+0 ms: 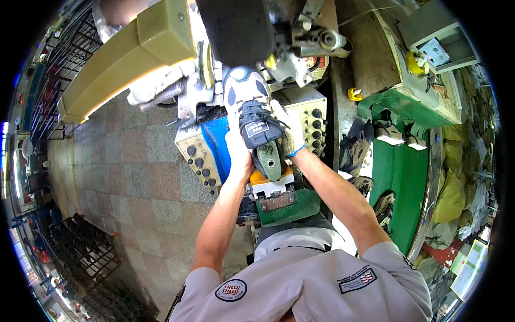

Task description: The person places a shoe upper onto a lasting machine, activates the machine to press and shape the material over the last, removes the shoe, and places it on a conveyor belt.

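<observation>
Two hands clamp a sneaker on a shoe machine

Two gloved hands hold one sneaker (252,115) mounted toe-away on the machine's stand, right in the middle of the view. Left hand (237,150) in a white fabric glove presses along the shoe's left flank, fingers closed against the side. Right hand (289,129), also white-gloved with a blue cuff edge, wraps the right flank, fingers (280,110) curled tight on the upper. Sneaker upper is white and grey with dark navy panels, padded tongue with a white label, dark laces; toe is rounded and smooth. Pale green plastic last (269,160) shows out of the shoe opening, glossy, oval-topped with a small hole. Below it sits an orange and white block (271,185), then a rusty metal plate on a green base (289,206).

Machine (241,32) looms over the toe: large black rounded head, grey cast-metal fittings, beige boxy housing to the left. Cream control panels (201,158) with rows of round black knobs flank the stand on both sides, very close to both wrists; tight room there. Left of the machine, tiled stone floor (134,161) in pink-grey squares gives open space. Right side holds a green conveyor tray (399,172) with curved rim carrying more sneakers (354,150), near the right forearm. Black wire racks (80,252) stand at lower left.
</observation>
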Demonstrator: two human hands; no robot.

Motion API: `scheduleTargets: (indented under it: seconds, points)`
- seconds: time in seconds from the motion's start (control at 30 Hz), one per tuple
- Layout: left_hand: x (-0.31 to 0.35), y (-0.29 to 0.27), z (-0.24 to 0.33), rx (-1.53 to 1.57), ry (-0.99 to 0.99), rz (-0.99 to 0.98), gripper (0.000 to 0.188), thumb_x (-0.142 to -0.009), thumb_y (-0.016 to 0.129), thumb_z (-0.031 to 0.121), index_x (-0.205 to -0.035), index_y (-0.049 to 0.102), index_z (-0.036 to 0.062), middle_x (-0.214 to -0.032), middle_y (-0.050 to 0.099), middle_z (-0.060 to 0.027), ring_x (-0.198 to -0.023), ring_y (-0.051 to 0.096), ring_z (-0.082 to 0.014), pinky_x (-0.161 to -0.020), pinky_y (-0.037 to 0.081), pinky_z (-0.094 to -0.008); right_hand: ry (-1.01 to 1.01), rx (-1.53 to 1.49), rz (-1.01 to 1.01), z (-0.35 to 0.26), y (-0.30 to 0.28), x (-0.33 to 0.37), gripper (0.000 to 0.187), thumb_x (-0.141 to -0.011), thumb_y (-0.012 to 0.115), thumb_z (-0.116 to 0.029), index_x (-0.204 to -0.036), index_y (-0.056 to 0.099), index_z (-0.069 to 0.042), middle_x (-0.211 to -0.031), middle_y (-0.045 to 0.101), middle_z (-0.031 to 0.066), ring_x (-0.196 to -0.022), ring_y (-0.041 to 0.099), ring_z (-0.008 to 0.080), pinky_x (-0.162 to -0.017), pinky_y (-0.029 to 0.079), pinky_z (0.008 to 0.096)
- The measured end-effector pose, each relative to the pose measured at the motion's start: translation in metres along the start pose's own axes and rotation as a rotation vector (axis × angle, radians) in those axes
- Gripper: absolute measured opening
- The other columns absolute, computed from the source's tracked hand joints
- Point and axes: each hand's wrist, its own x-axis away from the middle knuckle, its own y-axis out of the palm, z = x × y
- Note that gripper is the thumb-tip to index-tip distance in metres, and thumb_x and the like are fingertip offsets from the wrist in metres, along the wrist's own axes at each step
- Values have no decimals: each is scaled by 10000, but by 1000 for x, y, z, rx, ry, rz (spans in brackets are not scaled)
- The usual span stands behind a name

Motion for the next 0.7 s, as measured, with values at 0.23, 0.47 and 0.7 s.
scheduleTargets:
  seconds: [0.23,0.47,0.7]
  points:
    - [-1,-4,12,204,-63,-81,431,-1080,464,376,-1173,675,12,-1035,717,-67,-900,675,-161,-820,535,-310,28,-105,-52,28,-6,-11,277,-1029,615,-251,-1094,720,-3,-961,732,53,-820,651,102,-758,532,279]
    - [4,-3,18,-37,-61,54,413,-1064,497,356,-1122,697,-2,-989,711,-48,-837,650,-133,-752,517,-305,-440,357,-106,55,-17,-18,229,-1040,538,-104,-1218,681,-104,-1052,735,146,-859,701,207,-778,566,334]
    - [1,2,10,-142,-70,178,478,-1019,541,521,-1002,712,75,-894,696,-12,-776,638,-132,-712,504,-306,-95,-94,-38,35,-5,-11,297,-1039,602,-279,-1090,717,-10,-883,717,32,-741,653,107,-663,535,287]
